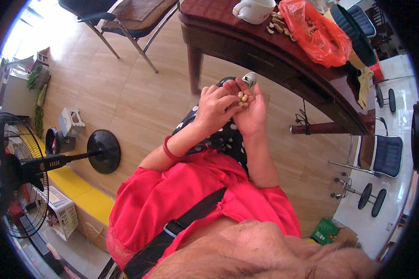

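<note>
Several pale peanuts (243,97) lie in the palm of my right hand (253,114), which is turned up and cupped around them, with its fingers pointing away from me. My left hand (214,108), with a red band on its wrist, is beside it. Its fingers are curled, and the thumb and fingertips come to the edge of the right palm, touching or nearly touching it. Whatever the left fingertips pinch, if anything, is hidden. Both hands are over my lap, above black cloth with white dots (226,142).
A dark red table (228,28) stands ahead, bearing a white cup (256,11), loose peanuts in their shells (278,24) and a red plastic bag (312,37). A chair (130,16) is at far left, a black standing fan (18,169) at left. More chairs (387,156) stand right.
</note>
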Demonstrator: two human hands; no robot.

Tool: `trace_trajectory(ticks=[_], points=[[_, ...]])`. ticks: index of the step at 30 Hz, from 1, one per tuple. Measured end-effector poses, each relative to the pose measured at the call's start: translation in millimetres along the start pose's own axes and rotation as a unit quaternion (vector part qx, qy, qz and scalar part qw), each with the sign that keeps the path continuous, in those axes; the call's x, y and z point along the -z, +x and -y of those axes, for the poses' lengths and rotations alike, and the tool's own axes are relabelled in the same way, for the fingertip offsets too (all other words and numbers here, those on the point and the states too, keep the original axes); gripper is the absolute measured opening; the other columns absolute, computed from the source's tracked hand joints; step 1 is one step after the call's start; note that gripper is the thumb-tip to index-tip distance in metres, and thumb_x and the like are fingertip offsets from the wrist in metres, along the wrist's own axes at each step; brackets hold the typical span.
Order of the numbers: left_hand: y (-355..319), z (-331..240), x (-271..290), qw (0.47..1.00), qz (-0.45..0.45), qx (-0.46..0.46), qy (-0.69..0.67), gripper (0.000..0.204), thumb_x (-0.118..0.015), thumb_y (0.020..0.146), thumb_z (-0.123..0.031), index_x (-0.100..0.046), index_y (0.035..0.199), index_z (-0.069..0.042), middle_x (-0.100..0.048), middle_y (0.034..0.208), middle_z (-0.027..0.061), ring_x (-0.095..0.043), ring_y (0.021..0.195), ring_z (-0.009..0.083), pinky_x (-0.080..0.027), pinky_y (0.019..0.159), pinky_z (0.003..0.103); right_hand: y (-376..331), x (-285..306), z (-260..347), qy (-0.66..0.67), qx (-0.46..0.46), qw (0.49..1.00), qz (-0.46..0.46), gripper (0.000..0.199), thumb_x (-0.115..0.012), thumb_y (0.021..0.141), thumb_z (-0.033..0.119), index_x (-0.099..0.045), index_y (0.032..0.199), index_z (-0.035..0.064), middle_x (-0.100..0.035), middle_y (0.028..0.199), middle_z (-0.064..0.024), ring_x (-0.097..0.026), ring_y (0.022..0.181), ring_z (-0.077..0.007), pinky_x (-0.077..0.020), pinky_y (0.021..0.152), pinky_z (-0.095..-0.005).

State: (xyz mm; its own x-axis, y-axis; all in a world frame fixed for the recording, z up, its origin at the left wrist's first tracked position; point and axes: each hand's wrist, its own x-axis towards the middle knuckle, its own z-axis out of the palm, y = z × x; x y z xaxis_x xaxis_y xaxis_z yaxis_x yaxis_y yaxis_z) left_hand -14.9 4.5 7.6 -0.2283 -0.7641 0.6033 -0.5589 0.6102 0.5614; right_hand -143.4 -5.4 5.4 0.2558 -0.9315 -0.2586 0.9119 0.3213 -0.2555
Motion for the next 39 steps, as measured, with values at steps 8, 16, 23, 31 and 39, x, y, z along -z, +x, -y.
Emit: trace_trajectory(ticks=[8, 16, 23, 31, 39], points=[[5, 0, 8, 0.657, 0.087, 0.389, -0.639, 0.016, -0.055, 0.087, -0.015, -0.06, 0.09, 0.0, -0.063, 0.086, 0.0075, -0.057, 0.073, 0.0134, -0.045, 0.066, 0.025, -1, 35, 7, -0.052, 0.067, 0.996, -0.041, 0.028, -0.048, 0.091, 0.026, -0.057, 0.101, 0.0009, -0.059, 0.083, -0.0073, -0.06, 0.078, -0.0191, -0.0505, 0.066, -0.0301], [-9, 13, -12, 0.458, 0.089, 0.407, -0.786, 0.022, -0.048, 0.09, -0.021, -0.059, 0.097, -0.003, -0.062, 0.087, 0.0044, -0.057, 0.074, 0.0131, -0.045, 0.071, 0.027, -34, 0, -2, -0.414, 0.2, 0.887, -0.042, 0.015, -0.062, 0.083, 0.009, -0.061, 0.094, 0.0007, -0.052, 0.066, 0.0033, -0.052, 0.058, -0.004, -0.0358, 0.047, -0.0169], [-15, 9, -15, 0.476, 0.105, 0.413, -0.769, 0.018, -0.052, 0.089, -0.019, -0.059, 0.098, -0.005, -0.062, 0.088, 0.0053, -0.059, 0.078, 0.0149, -0.047, 0.072, 0.029, -29, 20, 9, -0.586, 0.279, 0.76, -0.045, 0.016, -0.067, 0.08, 0.008, -0.064, 0.093, 0.0006, -0.054, 0.072, 0.0033, -0.053, 0.063, -0.0039, -0.0395, 0.054, -0.0163], [-11, -1, -15, 0.508, 0.075, 0.409, -0.754, 0.015, -0.056, 0.087, -0.012, -0.058, 0.097, 0.0, -0.06, 0.084, 0.0058, -0.057, 0.074, 0.0129, -0.048, 0.067, 0.025, -41, 2, 12, -0.606, 0.317, 0.73, -0.003, 0.013, -0.069, 0.079, 0.01, -0.065, 0.087, 0.0005, -0.053, 0.073, 0.0019, -0.048, 0.06, -0.0042, -0.0374, 0.053, -0.0174], [-13, -2, -18, 0.549, 0.099, 0.422, -0.714, 0.014, -0.057, 0.087, -0.01, -0.057, 0.098, -0.001, -0.06, 0.088, 0.0052, -0.058, 0.077, 0.0134, -0.049, 0.07, 0.026, -43, 5, 14, -0.647, 0.353, 0.676, -0.004, 0.009, -0.067, 0.077, 0.008, -0.062, 0.078, 0.001, -0.05, 0.068, 0.0007, -0.045, 0.058, -0.0057, -0.0372, 0.051, -0.0203]])
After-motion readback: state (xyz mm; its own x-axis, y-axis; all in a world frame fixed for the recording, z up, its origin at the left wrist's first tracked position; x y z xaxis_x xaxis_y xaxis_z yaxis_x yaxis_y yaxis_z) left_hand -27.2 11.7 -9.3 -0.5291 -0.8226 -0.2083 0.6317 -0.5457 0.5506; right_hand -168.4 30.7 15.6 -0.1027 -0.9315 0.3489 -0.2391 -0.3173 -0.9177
